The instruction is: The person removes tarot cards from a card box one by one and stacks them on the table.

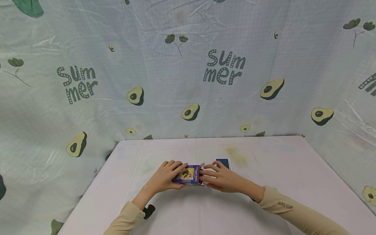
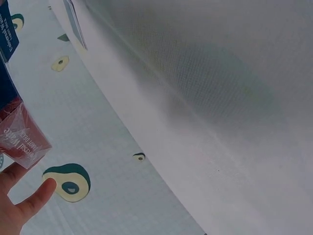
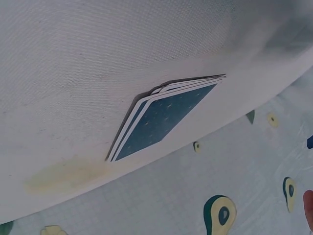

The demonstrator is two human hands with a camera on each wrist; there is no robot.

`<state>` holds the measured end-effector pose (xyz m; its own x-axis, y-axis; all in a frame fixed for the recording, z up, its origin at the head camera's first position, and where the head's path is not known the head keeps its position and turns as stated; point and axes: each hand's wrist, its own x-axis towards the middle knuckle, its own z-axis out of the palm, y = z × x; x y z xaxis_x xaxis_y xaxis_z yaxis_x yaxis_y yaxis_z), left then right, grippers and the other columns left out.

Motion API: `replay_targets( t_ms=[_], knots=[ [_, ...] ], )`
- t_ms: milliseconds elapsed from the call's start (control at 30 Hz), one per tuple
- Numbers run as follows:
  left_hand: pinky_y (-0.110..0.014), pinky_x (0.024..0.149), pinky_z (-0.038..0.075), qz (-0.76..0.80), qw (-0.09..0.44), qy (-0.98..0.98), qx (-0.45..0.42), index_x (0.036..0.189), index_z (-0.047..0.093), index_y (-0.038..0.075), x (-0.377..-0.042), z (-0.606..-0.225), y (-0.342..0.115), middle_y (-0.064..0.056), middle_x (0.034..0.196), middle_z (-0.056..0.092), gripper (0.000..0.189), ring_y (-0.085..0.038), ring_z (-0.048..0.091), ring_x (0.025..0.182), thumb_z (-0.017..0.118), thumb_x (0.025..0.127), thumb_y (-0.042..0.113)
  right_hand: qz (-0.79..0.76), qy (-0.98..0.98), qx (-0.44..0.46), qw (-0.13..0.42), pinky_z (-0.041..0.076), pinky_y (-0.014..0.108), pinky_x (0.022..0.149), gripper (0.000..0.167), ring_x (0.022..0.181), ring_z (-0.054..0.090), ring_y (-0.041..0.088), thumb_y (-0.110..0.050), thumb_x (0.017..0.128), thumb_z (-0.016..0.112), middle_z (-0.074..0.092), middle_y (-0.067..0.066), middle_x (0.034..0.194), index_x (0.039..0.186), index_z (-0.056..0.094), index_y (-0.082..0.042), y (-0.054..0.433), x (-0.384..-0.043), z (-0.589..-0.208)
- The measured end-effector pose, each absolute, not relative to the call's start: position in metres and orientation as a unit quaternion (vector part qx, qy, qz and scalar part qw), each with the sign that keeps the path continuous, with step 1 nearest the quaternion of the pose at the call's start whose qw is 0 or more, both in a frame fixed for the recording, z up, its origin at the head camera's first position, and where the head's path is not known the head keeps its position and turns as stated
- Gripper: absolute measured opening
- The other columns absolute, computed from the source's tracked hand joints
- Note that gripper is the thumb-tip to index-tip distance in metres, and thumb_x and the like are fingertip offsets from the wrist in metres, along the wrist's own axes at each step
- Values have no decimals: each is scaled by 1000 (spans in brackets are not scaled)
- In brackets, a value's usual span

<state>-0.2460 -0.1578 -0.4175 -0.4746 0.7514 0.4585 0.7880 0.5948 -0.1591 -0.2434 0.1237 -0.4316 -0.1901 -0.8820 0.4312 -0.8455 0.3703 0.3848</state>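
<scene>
A small purple tarot card box [image 1: 188, 175] with a yellow picture is gripped by my left hand [image 1: 166, 177], fingers over its far edge and thumb along the near one. My right hand [image 1: 224, 180] reaches in from the right, its fairly straight fingers at the box's right end, where a pale flap sticks up. In the left wrist view the box [image 2: 9, 83] shows blue, with a clear-wrapped red end beside some fingers. Just behind my right hand lies a loose stack of blue-backed cards [image 1: 224, 162], slightly fanned in the right wrist view [image 3: 166, 117].
The white-covered table [image 1: 258, 209] carries a faint yellow stain [image 1: 237, 156] near its back. Behind and at both sides hangs a pale curtain [image 1: 158, 71] printed with avocados. A black strap or device [image 1: 149, 211] sits by my left wrist.
</scene>
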Motion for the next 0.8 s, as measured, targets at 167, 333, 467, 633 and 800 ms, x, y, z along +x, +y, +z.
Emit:
replay_targets(
  t_ms=[167, 333, 467, 633, 800],
  knots=[
    [-33, 76, 41, -37, 248, -858, -448, 128, 46, 18, -245, -417, -158, 0, 111, 54, 73, -14, 50, 95, 67, 67, 52, -34, -765, 560, 317, 39, 41, 86, 37, 111, 48, 17, -37, 84, 58, 57, -2, 120, 119, 53, -25, 124, -244, -433],
    [-33, 75, 41, -41, 254, -855, -450, 128, 47, 18, -245, -417, -158, 0, 110, 54, 74, -14, 50, 94, 69, 65, 52, -35, -750, 563, 344, 40, 40, 86, 45, 108, 50, 17, -36, 77, 67, 57, -2, 118, 119, 54, -28, 126, -245, -432],
    [-33, 75, 41, -41, 259, -854, -450, 127, 47, 18, -245, -418, -158, 1, 109, 54, 74, -14, 50, 93, 70, 65, 51, -43, -735, 570, 364, 40, 40, 86, 54, 105, 51, 17, -32, 71, 73, 58, -2, 113, 121, 53, -28, 128, -246, -434],
    [-33, 75, 41, -46, 260, -854, -449, 127, 47, 18, -244, -421, -160, 0, 109, 54, 75, -14, 50, 92, 71, 63, 50, -49, -730, 571, 372, 40, 39, 87, 55, 102, 52, 16, -27, 66, 76, 60, -4, 107, 116, 55, -27, 132, -245, -434],
    [-34, 75, 40, -49, 255, -857, -444, 127, 47, 18, -243, -421, -161, 0, 109, 54, 76, -14, 50, 93, 72, 62, 50, -46, -730, 571, 374, 40, 39, 86, 53, 102, 52, 16, -28, 67, 75, 60, -3, 107, 116, 55, -26, 138, -243, -433]
  ],
)
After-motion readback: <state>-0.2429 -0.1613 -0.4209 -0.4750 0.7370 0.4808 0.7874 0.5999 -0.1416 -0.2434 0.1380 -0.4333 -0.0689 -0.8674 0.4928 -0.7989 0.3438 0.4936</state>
